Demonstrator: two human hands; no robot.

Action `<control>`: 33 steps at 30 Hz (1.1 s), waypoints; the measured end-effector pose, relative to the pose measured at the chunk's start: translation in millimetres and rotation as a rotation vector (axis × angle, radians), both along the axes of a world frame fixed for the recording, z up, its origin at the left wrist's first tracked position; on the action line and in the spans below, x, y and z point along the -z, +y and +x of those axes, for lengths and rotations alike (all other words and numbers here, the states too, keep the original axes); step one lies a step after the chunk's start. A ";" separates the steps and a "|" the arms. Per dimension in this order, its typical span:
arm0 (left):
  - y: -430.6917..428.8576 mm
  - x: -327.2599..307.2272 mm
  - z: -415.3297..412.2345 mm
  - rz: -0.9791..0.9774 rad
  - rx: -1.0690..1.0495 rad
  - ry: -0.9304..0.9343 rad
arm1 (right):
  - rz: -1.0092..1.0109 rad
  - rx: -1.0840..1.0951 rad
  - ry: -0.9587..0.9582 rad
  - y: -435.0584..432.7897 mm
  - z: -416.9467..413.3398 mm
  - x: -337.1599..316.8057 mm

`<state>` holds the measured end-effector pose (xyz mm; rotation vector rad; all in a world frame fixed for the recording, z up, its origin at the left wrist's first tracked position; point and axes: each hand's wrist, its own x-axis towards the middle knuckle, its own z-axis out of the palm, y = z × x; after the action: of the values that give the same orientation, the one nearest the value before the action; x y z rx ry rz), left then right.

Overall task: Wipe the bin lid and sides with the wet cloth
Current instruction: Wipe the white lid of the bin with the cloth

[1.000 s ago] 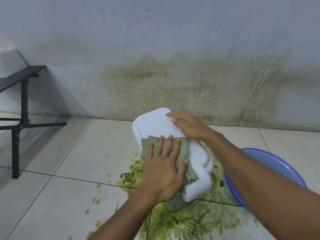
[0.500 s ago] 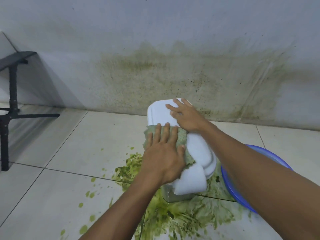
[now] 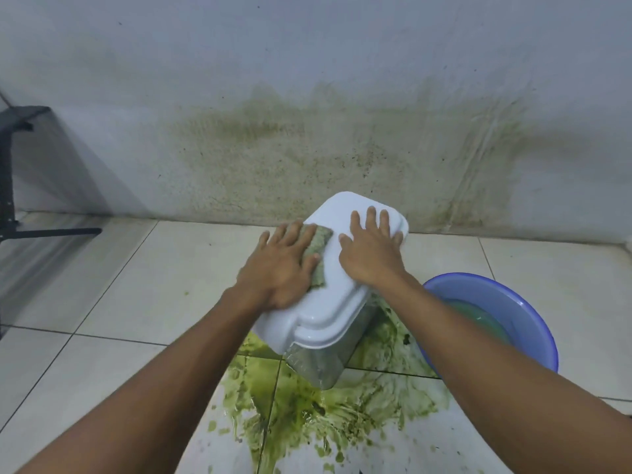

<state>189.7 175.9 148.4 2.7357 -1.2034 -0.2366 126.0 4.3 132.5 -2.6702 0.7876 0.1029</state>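
The bin (image 3: 319, 366) is standing on the floor (image 3: 119, 302) close to the wall (image 3: 307, 80), its clear body sitting in a green spill (image 3: 307, 408). It seems to be leaning slightly, though the wide lens is making that hard to judge. Its white lid (image 3: 328, 302) is lying closed on top. The cloth (image 3: 320, 242) is lying along the lid's left edge, mostly covered by the left hand (image 3: 280, 268), whose fingers (image 3: 290, 234) are lying straight and spread, pressing the cloth flat rather than gripping it. The right hand (image 3: 371, 254) is resting palm-down on the far right part of the lid, its fingers (image 3: 371, 217) straight and apart, holding nothing.

The spill is spreading around the bin's base and toward the near edge of the floor. A blue basin (image 3: 537, 323) is sitting just right of the bin, holding cloudy greenish water, with the right forearm crossing in front of it. Green smears are marking the wall behind. A black stand (image 3: 7, 186) is standing at the floor's far left edge.
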 end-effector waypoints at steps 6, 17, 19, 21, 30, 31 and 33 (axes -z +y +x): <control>3.4 2.4 -96.1 0.001 -0.047 -0.071 | -0.233 -0.235 0.021 -46.3 4.0 -10.7; 44.0 12.4 28.8 -0.078 0.020 -0.145 | -0.272 -0.027 0.157 8.0 -32.9 -24.4; 42.7 13.6 36.0 -0.106 -0.058 -0.136 | -0.388 -0.033 0.145 14.5 -38.6 -36.1; 37.3 16.6 27.9 -0.116 -0.112 -0.142 | -0.435 -0.003 0.044 2.0 -31.8 -46.3; 32.6 38.2 -0.1 -0.243 -0.114 -0.309 | -0.036 -0.268 -0.050 -30.1 -15.8 -10.4; 34.1 40.1 6.3 -0.276 -0.163 -0.313 | -0.057 -0.222 -0.044 -21.2 -19.9 -9.7; 33.1 40.9 15.4 -0.356 -0.278 -0.289 | -0.148 -0.130 -0.017 -0.2 -27.2 -12.1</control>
<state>205.1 209.0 107.5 2.6277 -0.8050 0.3793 98.8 4.0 144.7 -2.8569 0.6391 0.0569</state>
